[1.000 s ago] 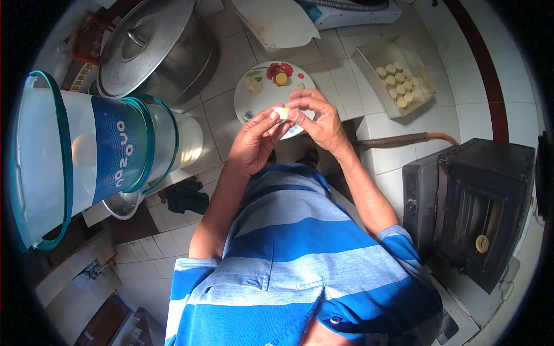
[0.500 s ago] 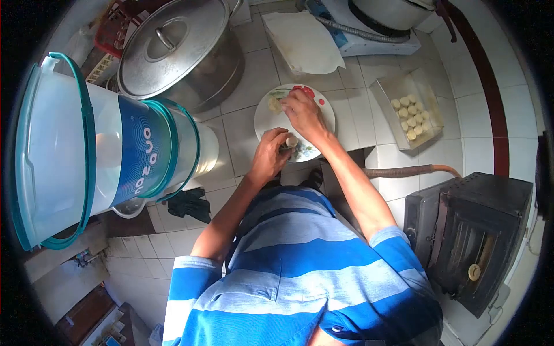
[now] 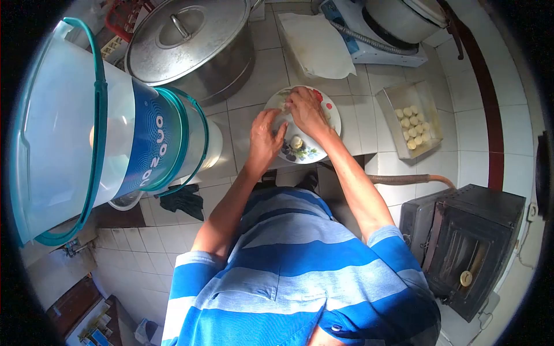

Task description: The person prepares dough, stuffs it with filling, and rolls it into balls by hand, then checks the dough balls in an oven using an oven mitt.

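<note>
A round white plate [image 3: 319, 151] with a floral pattern lies on the tiled counter before me. On its near part rests a small pale dough ball [image 3: 296, 142], apart from both hands. My left hand [image 3: 265, 141] is over the plate's left edge, thumb and fingers apart, with nothing visible in it. My right hand [image 3: 307, 113] reaches over the far side, its fingers bent down onto a pale lump of dough [image 3: 283, 105]. Those fingers partly cover the lump.
At right, a rectangular container [image 3: 408, 151] holds several pale balls. A large lidded pot [image 3: 222, 72] and a plastic bucket [image 3: 115, 138] stand at left. Behind the plate is a paper-covered box [image 3: 317, 46], beside a stove [image 3: 375, 55]. A small oven [image 3: 467, 242] sits at lower right.
The ball that was in my left hand now lies on the plate, and that hand has opened and moved up and left. My right hand's fingers remain by the dough lump. The view has shifted slightly.
</note>
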`<state>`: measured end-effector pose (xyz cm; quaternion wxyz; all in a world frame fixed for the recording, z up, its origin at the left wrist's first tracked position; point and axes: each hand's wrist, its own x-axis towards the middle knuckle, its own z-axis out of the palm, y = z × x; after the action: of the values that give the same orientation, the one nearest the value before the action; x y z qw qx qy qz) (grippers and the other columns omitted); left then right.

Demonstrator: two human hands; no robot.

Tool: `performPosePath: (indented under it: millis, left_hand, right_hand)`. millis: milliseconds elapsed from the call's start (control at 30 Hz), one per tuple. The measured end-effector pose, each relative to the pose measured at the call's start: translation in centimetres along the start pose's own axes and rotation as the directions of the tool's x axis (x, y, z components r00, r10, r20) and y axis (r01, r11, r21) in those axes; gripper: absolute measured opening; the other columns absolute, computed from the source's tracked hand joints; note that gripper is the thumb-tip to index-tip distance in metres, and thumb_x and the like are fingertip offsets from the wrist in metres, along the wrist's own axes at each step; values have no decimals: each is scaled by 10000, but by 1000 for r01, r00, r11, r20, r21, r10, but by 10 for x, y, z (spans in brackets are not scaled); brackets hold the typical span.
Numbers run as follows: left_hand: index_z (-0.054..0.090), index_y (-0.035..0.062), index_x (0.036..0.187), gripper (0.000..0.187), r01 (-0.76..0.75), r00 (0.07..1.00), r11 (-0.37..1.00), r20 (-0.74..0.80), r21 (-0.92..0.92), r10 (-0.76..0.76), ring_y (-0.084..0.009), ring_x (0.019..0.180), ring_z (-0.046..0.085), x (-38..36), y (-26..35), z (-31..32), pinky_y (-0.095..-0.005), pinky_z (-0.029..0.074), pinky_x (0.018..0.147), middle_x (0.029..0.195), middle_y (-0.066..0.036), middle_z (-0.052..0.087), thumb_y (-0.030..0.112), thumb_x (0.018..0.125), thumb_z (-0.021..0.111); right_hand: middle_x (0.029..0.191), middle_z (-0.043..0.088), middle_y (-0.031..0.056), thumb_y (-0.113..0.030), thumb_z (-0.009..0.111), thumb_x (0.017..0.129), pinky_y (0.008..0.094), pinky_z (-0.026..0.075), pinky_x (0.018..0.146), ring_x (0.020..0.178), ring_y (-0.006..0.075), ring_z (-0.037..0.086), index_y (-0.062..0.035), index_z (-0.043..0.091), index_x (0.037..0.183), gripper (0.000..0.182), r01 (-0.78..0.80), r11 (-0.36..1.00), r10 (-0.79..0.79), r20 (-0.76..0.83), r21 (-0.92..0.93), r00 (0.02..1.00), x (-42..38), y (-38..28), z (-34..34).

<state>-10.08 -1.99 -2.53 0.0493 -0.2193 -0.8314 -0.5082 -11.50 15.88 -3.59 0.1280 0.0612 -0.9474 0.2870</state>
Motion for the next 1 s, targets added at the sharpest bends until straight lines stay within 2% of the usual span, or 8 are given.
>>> performPosePath:
  millis: [400,467,600,667,733,800,867,1000]
  left_hand:
    - [734,68,1068,207,16,1000,999,-26,-33,-16,-372,945,701,21,-12,23,-446,547,833,993,-144,741,80,863,754]
    - [740,62,1062,203,68,998,995,-2,-72,-68,-374,937,703,23,-14,20,-446,548,831,981,-153,742,82,861,757]
    - [703,49,1161,293,-19,999,998,30,53,17,-367,986,703,37,-35,18,-432,546,858,1012,-164,736,92,873,732]
    - [684,43,1191,319,-124,992,982,-17,145,127,-370,1008,698,34,-41,18,-430,544,867,1036,-173,731,100,879,721]
    - [641,33,1249,376,178,973,983,155,-33,-171,-398,1042,675,37,-27,4,-441,540,877,1120,-201,703,101,884,702]
    - [633,27,1252,384,76,995,997,62,23,-77,-402,1021,675,32,-30,1,-440,541,880,1139,-209,692,96,880,699]
    - [626,20,1255,391,-29,999,996,-26,90,31,-405,1001,675,26,-30,-1,-438,541,883,1158,-218,681,90,876,695]
    - [617,-19,1260,363,199,980,964,62,-174,-191,-266,926,701,-6,-10,-16,-371,563,829,1116,-176,698,91,921,680]
  right_hand:
    - [1367,570,171,-185,606,1006,424,404,1092,1329,328,509,4,649,1065,202,-133,928,113,77,349,991,-18,-5,-27]
    - [1362,588,141,-212,606,1025,399,399,1098,1358,276,492,5,666,1086,233,-194,788,143,133,584,981,-20,-11,-39]
    - [1236,649,114,-205,663,996,351,476,990,1176,223,609,-9,700,1082,217,-185,721,217,36,668,976,-29,-15,-56]
    - [1228,652,104,-196,668,992,345,493,961,1139,211,628,-14,699,1094,211,-242,721,267,62,650,962,-44,-13,-60]
    - [1201,661,87,-204,709,957,337,538,880,1055,206,666,-34,681,1163,268,-318,721,310,124,616,942,-60,-11,-60]
    - [1205,654,88,-198,733,938,338,532,899,1041,211,662,-36,662,1196,313,-322,807,276,165,496,947,-79,-19,-57]
    - [1222,646,116,-188,800,851,384,524,943,1065,279,653,-50,627,1251,457,-220,897,172,156,383,973,-94,-18,-40]
    - [1245,637,154,-180,801,806,453,478,1005,1157,391,585,-59,590,1301,552,-13,981,2,55,196,998,-105,-20,-16]
